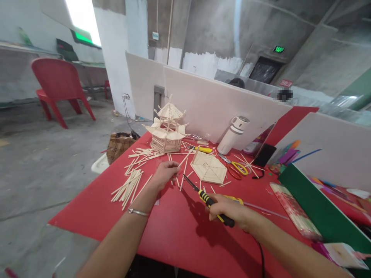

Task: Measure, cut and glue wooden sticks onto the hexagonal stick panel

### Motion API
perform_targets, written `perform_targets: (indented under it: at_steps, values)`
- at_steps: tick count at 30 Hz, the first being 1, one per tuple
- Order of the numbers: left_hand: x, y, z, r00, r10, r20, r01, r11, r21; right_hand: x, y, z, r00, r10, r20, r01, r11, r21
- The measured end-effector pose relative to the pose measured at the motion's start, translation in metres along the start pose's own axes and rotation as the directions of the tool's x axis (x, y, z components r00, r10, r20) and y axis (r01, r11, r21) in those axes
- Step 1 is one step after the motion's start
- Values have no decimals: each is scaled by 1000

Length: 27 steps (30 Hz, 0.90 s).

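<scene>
Pinched in my left hand (166,173) is a thin wooden stick (189,155), pointing up and away over the red table. My right hand (224,208) is wrapped round the black-and-yellow handle of a soldering iron (206,197), its dark narrow tip near the left fingertips. Just beyond the tip lies a flat hexagonal panel (209,168) made of sticks, with a short upright rim on its far left side. Behind my left hand stands a tiered pagoda model (167,133) of the same pale sticks. Loose sticks (130,187) lie in piles left of my left hand.
Yellow-handled scissors (239,166), a yellow cutter (203,149) and a white thermos (233,135) are at the back. A black phone (264,155) leans near a white partition (203,96). On the right lie a pack of sticks (295,210) and a green box (321,208).
</scene>
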<state>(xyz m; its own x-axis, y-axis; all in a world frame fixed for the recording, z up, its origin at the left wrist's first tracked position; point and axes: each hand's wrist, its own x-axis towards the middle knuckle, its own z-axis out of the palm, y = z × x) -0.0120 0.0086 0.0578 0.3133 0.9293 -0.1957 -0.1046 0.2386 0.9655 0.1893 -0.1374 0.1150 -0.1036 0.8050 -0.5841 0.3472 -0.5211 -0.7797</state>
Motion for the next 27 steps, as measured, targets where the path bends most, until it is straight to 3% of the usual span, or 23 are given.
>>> perform_targets:
  at_steps: [6,10,15,18,21,27]
  values:
    - [-10,8,1,997,-40,68,54,972,-227,14,4,-3,989,-128,-68,132,990,54]
    - [-15,11,1,992,-9,125,37,974,-224,22,-1,-5,981,-185,-62,186,982,10]
    - [-19,10,3,989,51,141,-24,983,-185,21,-14,-5,950,-291,-111,261,938,-229]
    - [-21,11,4,982,105,155,-78,981,-175,21,-14,-5,871,-439,-221,298,829,-473]
    - [-22,14,4,961,202,187,-172,972,-163,21,-12,-7,804,-534,-260,278,725,-630]
    - [-25,18,4,950,243,196,-227,969,-100,18,-14,-8,800,-546,-251,255,687,-681]
